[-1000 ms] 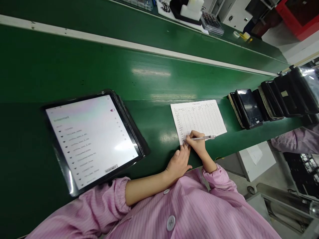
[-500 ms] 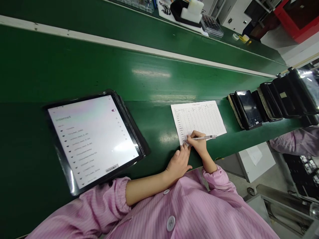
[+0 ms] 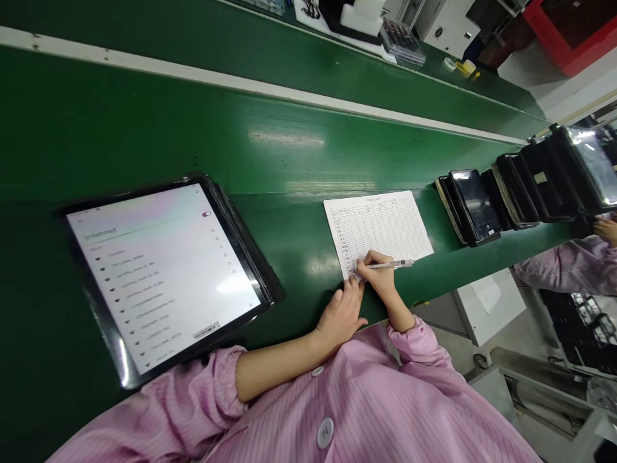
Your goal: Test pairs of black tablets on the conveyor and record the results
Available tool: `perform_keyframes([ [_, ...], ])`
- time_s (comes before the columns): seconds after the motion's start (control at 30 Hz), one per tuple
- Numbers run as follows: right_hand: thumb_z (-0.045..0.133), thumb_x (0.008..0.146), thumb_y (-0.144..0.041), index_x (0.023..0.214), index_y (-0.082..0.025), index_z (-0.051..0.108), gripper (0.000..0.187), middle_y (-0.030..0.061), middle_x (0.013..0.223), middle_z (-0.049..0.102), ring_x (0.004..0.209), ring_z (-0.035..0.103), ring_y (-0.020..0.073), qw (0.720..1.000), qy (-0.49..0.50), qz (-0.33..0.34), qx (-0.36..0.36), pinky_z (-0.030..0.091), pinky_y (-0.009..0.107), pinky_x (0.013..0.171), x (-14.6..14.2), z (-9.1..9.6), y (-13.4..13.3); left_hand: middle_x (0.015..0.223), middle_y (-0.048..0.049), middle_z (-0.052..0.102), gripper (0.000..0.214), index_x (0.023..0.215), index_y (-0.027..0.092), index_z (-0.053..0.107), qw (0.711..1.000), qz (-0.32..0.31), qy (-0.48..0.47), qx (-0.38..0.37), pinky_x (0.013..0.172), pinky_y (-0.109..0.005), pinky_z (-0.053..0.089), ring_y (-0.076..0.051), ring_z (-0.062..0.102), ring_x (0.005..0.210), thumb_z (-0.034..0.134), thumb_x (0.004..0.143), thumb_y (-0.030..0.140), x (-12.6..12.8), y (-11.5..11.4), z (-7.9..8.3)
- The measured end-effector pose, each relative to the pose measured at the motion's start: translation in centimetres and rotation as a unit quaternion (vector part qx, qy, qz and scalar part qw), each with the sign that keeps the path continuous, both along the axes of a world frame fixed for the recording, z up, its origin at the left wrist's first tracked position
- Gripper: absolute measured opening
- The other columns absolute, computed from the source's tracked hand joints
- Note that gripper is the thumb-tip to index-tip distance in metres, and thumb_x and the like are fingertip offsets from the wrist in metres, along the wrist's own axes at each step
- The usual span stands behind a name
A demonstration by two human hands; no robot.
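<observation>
A printed form with a grid (image 3: 385, 225) lies on the green bench. My right hand (image 3: 378, 275) is closed round a pen (image 3: 393, 263), its tip at the sheet's lower left part, where handwritten entries run down the first column. My left hand (image 3: 340, 313) lies flat beside it, fingertips on the bottom edge of the paper. To the left of my forearm rests a large tablet (image 3: 164, 270); its lit screen shows a list headed "Internet". Dark flat pieces beneath the tablet show at its right edge.
Several dark tablets (image 3: 475, 202) stand stacked at the right. Another person's sleeve (image 3: 554, 267) shows beyond the bench edge. A white rail (image 3: 289, 96) crosses the bench. Behind it are a black tray with white blocks (image 3: 361, 18) and a yellow tape roll (image 3: 466, 67).
The whole view has shifted slightly, so things appear a little further left. My right hand still holds the pen at the form, and my left hand stays on the paper's edge.
</observation>
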State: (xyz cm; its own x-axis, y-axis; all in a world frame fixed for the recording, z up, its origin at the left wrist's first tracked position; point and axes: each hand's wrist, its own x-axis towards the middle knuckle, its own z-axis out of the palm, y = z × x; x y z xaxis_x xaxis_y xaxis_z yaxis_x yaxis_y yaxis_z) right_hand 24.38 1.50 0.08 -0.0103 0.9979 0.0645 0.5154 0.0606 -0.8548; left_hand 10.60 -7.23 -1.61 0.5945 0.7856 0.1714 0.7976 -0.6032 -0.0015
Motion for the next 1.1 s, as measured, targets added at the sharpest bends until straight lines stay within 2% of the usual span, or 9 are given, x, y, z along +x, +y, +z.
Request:
perform_keyframes([
  [0.27,0.055,0.073,-0.041,0.051,-0.023,0.037,0.034,-0.0044,0.045,0.039,0.044,0.032,0.0106,1.0,-0.016,0.003,-0.008,0.027,0.025,0.044,-0.2,0.2,0.1,0.142,-0.0219,0.055,0.073,0.146,0.006,0.044,0.997,0.006,-0.033,-0.071,0.095,-0.034,0.035,-0.03,0.052,0.126,0.056,0.092,0.052,-0.1,-0.1,0.2],
  [0.53,0.058,0.073,-0.038,0.051,-0.023,0.037,0.034,-0.005,0.046,0.037,0.045,0.032,0.0107,1.0,0.004,0.004,-0.019,0.028,0.025,0.046,-0.3,-0.1,-0.1,0.144,-0.0231,0.052,0.07,0.146,0.005,0.044,0.996,0.001,-0.026,-0.085,0.094,-0.034,0.037,-0.029,0.052,0.127,0.054,0.094,0.051,-0.3,0.0,0.3],
  [0.63,0.064,0.071,-0.043,0.052,-0.023,0.037,0.038,-0.0049,0.046,0.038,0.044,0.034,0.0111,0.998,0.044,-0.036,-0.017,0.029,0.025,0.044,1.0,-0.4,0.6,0.145,-0.0233,0.051,0.072,0.148,0.006,0.042,0.995,0.004,-0.034,-0.091,0.095,-0.034,0.037,-0.03,0.052,0.128,0.056,0.093,0.051,-0.4,0.0,0.3],
  [0.8,0.047,0.08,-0.048,0.057,-0.026,0.027,0.037,-0.007,0.045,0.027,0.04,0.027,0.0114,0.987,0.065,-0.143,0.026,0.026,0.025,0.04,5.8,0.0,2.3,0.147,-0.0224,0.049,0.076,0.152,0.01,0.033,0.993,0.002,-0.06,-0.099,0.096,-0.035,0.037,-0.03,0.051,0.129,0.059,0.092,0.049,-0.6,0.0,0.0],
  [0.97,0.062,0.067,-0.04,0.05,-0.024,0.035,0.035,-0.0049,0.045,0.037,0.045,0.035,0.012,0.989,0.025,-0.138,0.035,0.029,0.026,0.047,7.8,0.1,2.2,0.147,-0.0233,0.048,0.074,0.15,0.007,0.038,0.993,0.002,-0.058,-0.105,0.096,-0.035,0.039,-0.031,0.051,0.129,0.06,0.092,0.048,-0.7,0.1,0.0],
  [1.1,0.058,0.069,-0.038,0.049,-0.024,0.034,0.034,-0.0053,0.046,0.035,0.047,0.033,0.0119,0.988,0.0,-0.147,0.043,0.029,0.027,0.05,8.1,0.0,2.0,0.147,-0.025,0.048,0.075,0.149,0.007,0.039,0.992,-0.008,-0.059,-0.111,0.097,-0.038,0.042,-0.033,0.052,0.128,0.061,0.091,0.048,-0.9,0.2,-0.1],
])
